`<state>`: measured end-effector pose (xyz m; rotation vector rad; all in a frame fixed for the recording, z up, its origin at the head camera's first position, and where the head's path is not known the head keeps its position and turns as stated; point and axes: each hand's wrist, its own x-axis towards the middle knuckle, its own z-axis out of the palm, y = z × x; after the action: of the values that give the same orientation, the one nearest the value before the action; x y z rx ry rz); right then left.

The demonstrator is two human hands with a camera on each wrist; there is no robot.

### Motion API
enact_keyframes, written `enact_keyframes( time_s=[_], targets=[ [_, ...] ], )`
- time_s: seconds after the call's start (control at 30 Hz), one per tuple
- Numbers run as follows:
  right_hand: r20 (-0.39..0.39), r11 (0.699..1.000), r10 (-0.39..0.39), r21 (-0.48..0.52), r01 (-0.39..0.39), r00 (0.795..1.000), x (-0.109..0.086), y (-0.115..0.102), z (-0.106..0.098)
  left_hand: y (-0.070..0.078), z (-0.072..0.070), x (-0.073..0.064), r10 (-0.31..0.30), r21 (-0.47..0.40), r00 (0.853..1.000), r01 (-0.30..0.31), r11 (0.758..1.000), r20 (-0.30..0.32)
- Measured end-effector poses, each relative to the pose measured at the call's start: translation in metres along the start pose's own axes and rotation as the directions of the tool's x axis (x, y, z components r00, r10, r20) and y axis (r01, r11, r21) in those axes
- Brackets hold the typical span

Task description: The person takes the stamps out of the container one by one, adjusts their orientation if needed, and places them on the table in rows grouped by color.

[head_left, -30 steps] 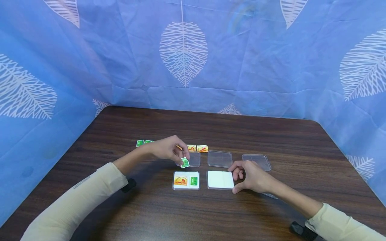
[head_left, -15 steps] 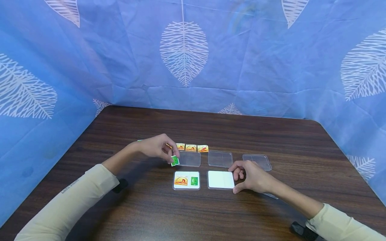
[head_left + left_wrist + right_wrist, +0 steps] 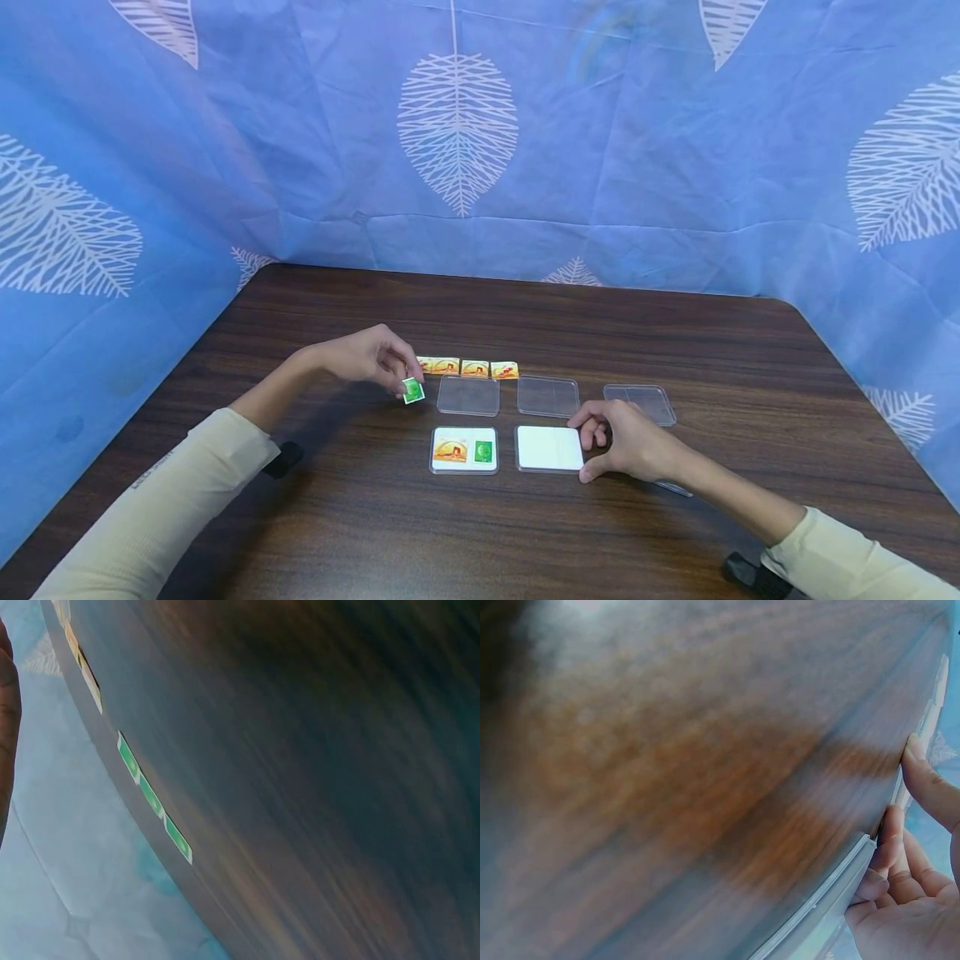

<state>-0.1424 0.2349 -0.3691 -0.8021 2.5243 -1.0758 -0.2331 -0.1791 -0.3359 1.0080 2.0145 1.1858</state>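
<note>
In the head view my left hand [image 3: 371, 358] pinches a small green postage stamp [image 3: 413, 391] by its edge, just above the table. My right hand [image 3: 626, 437] holds the right side of a clear flat case [image 3: 549, 471] with a white card [image 3: 549, 448] in it, thumb at the near corner and index finger at the far one. Left of it lies a similar case [image 3: 463, 472], its white card bearing an orange stamp [image 3: 450, 450] and a green one [image 3: 483, 451]. The left wrist view has several green stamps [image 3: 151, 796] in a row.
Orange stamps [image 3: 475, 368] form a row at the back. Three clear lids [image 3: 468, 396] lie in front of them and to the right. Another clear case [image 3: 673, 488] shows partly beneath my right forearm. Blue cloth [image 3: 315, 125] hangs behind the dark wooden table [image 3: 420, 533].
My left hand has moved left with the green stamp, uncovering the left lid and more orange stamps. The right hand has stayed at the case.
</note>
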Motion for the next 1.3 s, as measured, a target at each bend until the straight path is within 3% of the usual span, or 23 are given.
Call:
enact_keyframes(
  time_s=[0.67,0.87,1.03,1.3],
  targets=[
    [-0.013,1.0,-0.006,-0.013,0.006,1.0,-0.001,0.002,0.0,-0.02,-0.029,-0.032,-0.045,0.052,0.994,0.05,0.997,-0.096],
    [-0.005,1.0,0.0,-0.002,0.0,1.0,-0.001,0.0,0.0,-0.024,-0.039,-0.043,-0.031,0.07,0.992,0.04,0.997,-0.123],
    [-0.006,1.0,0.002,-0.001,-0.002,1.0,-0.001,0.0,0.0,-0.029,-0.049,-0.054,-0.025,0.118,0.985,0.046,0.992,-0.172],
    [-0.011,1.0,0.007,-0.01,-0.007,1.0,0.0,0.0,0.001,-0.035,-0.057,-0.066,-0.08,0.141,0.969,0.115,0.983,-0.232]
  ],
)
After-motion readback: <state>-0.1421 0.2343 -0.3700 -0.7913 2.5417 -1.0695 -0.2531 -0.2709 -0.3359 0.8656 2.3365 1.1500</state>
